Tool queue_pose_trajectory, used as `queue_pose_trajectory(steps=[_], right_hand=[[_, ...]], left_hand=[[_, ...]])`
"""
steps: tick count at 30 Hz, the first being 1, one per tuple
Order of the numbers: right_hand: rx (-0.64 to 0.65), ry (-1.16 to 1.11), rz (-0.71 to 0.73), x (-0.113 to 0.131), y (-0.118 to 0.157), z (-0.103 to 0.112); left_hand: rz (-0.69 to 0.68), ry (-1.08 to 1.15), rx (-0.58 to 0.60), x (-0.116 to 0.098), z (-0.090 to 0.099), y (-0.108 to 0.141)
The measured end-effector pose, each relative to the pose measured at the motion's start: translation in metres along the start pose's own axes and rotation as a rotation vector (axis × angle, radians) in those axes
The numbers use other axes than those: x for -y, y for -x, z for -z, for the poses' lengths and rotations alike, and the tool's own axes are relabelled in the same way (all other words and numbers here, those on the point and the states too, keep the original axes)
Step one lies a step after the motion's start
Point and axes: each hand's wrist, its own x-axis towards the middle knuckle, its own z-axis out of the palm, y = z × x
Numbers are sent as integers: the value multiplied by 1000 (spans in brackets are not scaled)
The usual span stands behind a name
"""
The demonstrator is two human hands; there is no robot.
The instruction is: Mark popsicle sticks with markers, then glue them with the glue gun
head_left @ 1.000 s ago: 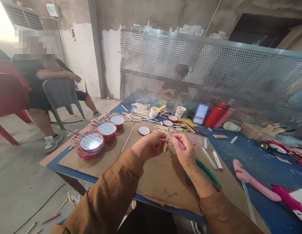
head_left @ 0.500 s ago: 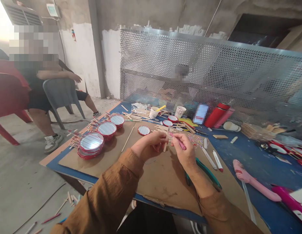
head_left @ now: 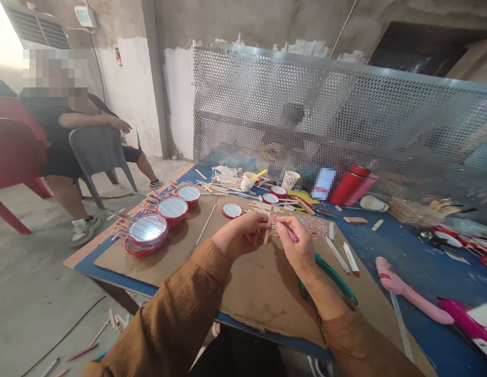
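Between the thumb and fingers of my left hand (head_left: 245, 230) a pale wooden craft stick (head_left: 266, 236) stands nearly upright. My right hand (head_left: 300, 248) is closed round a pink-purple marker (head_left: 291, 235), its tip end close to the stick's upper part. Whether the tip touches the stick is too small to tell. Both hands are above a brown cardboard sheet (head_left: 263, 309). Under my right forearm lies a tool with teal handles (head_left: 338, 280), partly hidden. A small red-rimmed disc (head_left: 231, 210) rests just beyond my left hand.
Several larger red-rimmed round pieces (head_left: 148, 229) with sticks attached line the left side. Loose sticks, a paper cup (head_left: 248, 181) and a red bottle (head_left: 350, 185) stand at the back. White markers (head_left: 350, 258) and a pink tool (head_left: 412, 298) lie right. A person sits left, beyond a grey chair (head_left: 100, 152).
My hands, the stick and the marker hold almost the same place, with only a very slight shift of my right hand. The seated person's head has moved a little.
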Motion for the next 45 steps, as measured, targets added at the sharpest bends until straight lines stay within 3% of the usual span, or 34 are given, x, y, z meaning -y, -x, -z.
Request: queue_pose_trajectory(steps=[23,32,45], right_hand=[[4,-4,2,3,0,0],[-113,16,-30,2,0,3],[-41,-1,44,6,2,-1]], left_hand=[[21,12,-13,-3,-2,2],[-13,56,-10,-1,-1,1],[28,151,-33,-8,-5,8]])
